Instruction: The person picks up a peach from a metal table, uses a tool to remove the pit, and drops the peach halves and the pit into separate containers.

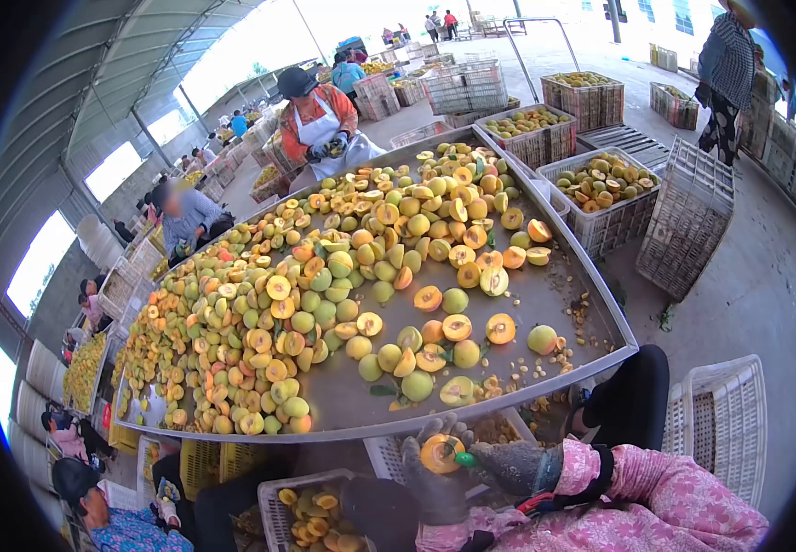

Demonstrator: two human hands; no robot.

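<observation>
At the bottom centre my left hand [430, 478], in a dark grey glove, holds a halved orange-yellow fruit [440, 454] with its cut face up. My right hand [513, 467], also gloved, is closed around a small tool with a green part [466, 459] that meets the right edge of the fruit. Both hands are just off the near edge of a large metal-rimmed table [471, 408]. A heap of whole and halved fruits [324, 285] covers much of it, with loose pits [517, 368] near its right corner.
Below my hands sits a crate [382, 457]; another crate of fruit [310, 515] is to its left. An empty white crate [724, 423] stands at right, and a tilted crate [689, 221] behind it. Co-workers stand beyond the table [320, 124] and sit at lower left [122, 524].
</observation>
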